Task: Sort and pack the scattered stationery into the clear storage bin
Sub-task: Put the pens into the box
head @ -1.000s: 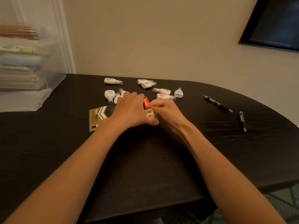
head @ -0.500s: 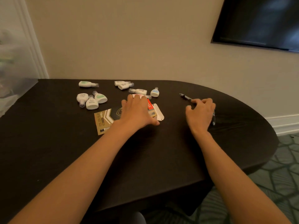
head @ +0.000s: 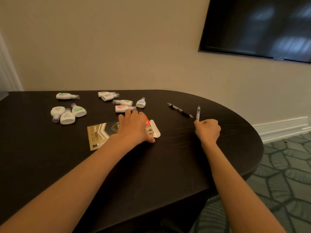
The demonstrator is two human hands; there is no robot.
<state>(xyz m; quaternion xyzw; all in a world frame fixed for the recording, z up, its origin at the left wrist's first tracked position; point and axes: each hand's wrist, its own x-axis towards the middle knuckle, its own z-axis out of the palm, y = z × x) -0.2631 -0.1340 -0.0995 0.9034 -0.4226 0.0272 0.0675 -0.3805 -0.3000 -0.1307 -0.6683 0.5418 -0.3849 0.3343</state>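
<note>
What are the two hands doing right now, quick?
Left hand: open, resting flat on the gold pen box.
Right hand: closed around a pen.

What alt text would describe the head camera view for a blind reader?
A person's right hand grips a clear pen over a dark oval wooden table, while the left hand rests on an opened gold-and-black cardboard box. Beyond lie small white clear-capped dispensers and a black pen.

My left hand (head: 133, 126) covers the middle of the box (head: 98, 134); I can't read its small print. My right hand (head: 207, 130) hides the lower part of the pen (head: 198, 113). The screen (head: 260, 26) runs off the top and right edges, reflections blurred.
</note>
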